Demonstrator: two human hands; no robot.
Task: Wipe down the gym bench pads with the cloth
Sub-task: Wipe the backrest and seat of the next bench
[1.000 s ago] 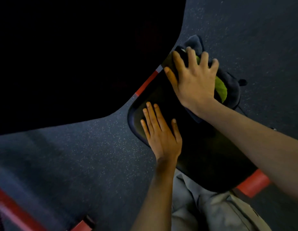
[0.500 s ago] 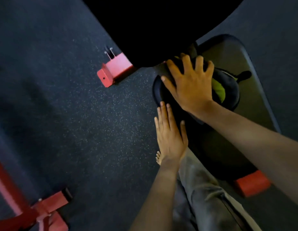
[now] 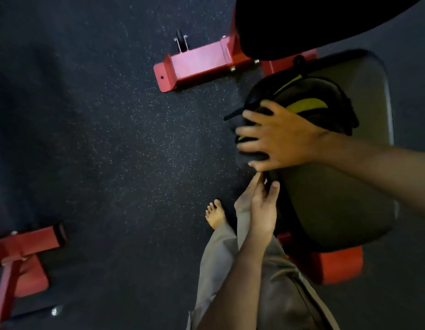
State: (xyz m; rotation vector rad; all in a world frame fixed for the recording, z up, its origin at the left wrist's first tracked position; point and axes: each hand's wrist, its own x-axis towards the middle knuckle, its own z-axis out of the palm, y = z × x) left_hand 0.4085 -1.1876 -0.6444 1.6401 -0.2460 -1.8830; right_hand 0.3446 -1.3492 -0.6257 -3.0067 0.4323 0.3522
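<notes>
The black seat pad [image 3: 337, 198] of the gym bench fills the right side of the head view. A dark cloth [image 3: 309, 96] with yellow-green patches lies bunched on the pad's far left part. My right hand [image 3: 283, 136] presses down on the cloth, its fingers curled over the cloth at the pad's left edge. Just below it, my left hand [image 3: 259, 210] rests against the pad's left edge with straight fingers and holds nothing. The black back pad [image 3: 302, 25] looms at the top right.
The bench's red frame bar [image 3: 199, 63] lies on the speckled dark floor beyond the pad, and a red support [image 3: 330, 263] shows under the pad's near end. Another red frame foot [image 3: 23, 246] sits at lower left. My bare foot [image 3: 216, 214] stands beside the bench.
My right hand has slid the cloth to the pad's left edge and curled over it. My left hand has come off the pad top to its side. The view has swung left.
</notes>
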